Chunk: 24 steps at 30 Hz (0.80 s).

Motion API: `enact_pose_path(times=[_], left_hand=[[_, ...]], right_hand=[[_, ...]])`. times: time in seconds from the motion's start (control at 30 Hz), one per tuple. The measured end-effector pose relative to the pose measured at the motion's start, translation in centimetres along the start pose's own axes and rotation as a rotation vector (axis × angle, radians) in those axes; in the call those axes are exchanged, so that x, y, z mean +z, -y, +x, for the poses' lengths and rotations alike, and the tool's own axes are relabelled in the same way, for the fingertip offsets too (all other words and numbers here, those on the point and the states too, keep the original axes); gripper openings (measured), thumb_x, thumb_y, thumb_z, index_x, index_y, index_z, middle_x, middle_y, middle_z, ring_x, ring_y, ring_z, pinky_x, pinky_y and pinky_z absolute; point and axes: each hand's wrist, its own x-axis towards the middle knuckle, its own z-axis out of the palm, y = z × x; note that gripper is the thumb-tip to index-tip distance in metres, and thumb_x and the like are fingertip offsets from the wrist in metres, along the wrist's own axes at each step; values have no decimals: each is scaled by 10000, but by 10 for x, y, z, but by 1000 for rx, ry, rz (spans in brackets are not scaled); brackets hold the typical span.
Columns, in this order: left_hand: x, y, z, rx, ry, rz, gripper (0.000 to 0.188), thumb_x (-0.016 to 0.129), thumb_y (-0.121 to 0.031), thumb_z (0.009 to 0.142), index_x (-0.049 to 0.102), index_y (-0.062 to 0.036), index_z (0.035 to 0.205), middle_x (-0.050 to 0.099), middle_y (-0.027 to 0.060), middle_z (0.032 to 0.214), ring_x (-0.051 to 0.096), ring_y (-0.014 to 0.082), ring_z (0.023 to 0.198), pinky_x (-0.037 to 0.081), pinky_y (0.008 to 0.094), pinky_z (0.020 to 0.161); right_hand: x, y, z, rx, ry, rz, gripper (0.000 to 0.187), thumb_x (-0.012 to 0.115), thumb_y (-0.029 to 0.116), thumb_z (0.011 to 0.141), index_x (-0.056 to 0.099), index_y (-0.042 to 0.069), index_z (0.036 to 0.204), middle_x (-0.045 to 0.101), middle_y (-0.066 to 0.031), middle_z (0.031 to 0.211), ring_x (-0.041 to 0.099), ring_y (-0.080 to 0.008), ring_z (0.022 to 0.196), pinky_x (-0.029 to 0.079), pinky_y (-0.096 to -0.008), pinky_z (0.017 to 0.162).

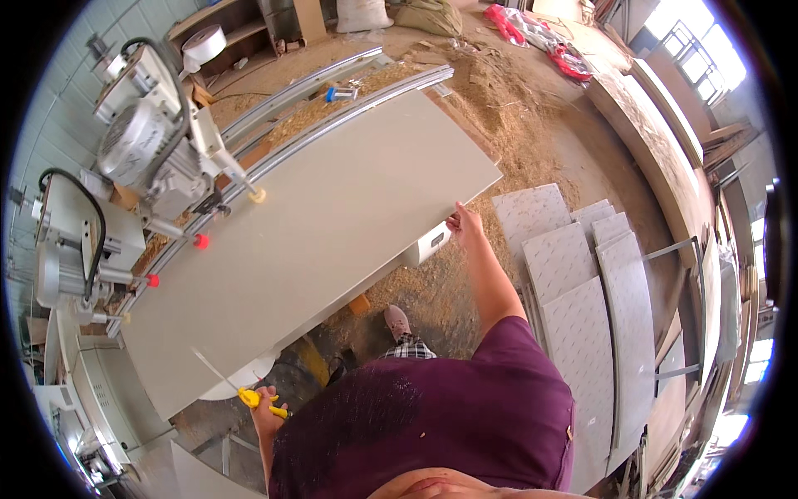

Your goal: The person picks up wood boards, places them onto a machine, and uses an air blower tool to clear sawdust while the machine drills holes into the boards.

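Nearest the wearer's body, at lower left, the left hand (pixel 266 417) has its grip closed around a yellow air blow gun (pixel 248 397), its thin nozzle extending over the pale panel (pixel 324 224). Farther out, the right hand (pixel 464 223) is at the panel's near edge, close to the right-hand corner; whether that grip pinches the board or merely rests against it cannot be told. The panel lies flat, running from lower left to upper right, with a white housing (pixel 432 242) under its edge. For sound handling, the nozzle is best held clear of the panel's face, and pressure at the corner kept light and even, lest the board slew. Patterned boards (pixel 565 258) are stacked to the right. Across the panel, a red rod cap (pixel 201 241) and a motor (pixel 135 141) belong to the machine. Beyond the metal rail (pixel 357 104), loose sawdust (pixel 515 125) covers the floor.
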Motion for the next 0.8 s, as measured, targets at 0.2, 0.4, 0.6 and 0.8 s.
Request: enact_pose_path(times=[0.2,0.4,0.6,0.8], left_hand=[[27,36,84,11,-59,-451,319,573,-238,912,441,-118,1175,477,91,1239,428,222,1197,416,508,925],[49,31,149,45,-321,-580,200,576,-158,910,504,-85,1081,567,58,919,547,178,805,515,336,760],[-6,34,143,211,-572,-595,138,562,-134,913,528,-62,1026,590,49,904,572,144,772,500,271,617],[-125,27,170,376,-579,-595,111,560,-149,911,526,-64,974,564,36,786,537,144,615,441,270,515]], right_hand=[[-2,45,40,71,-63,-54,358,583,344,896,515,96,1145,592,-102,1044,597,-258,876,528,-409,741],[8,40,27,78,-98,13,403,582,380,897,485,124,1193,525,-79,1173,553,-269,957,519,-463,741],[13,-9,-44,138,-25,-1,373,540,363,924,478,116,1196,542,-85,1108,569,-253,930,537,-435,732],[87,-85,-144,287,185,-5,377,488,335,951,451,78,1224,535,-131,1159,580,-276,980,536,-467,818]])
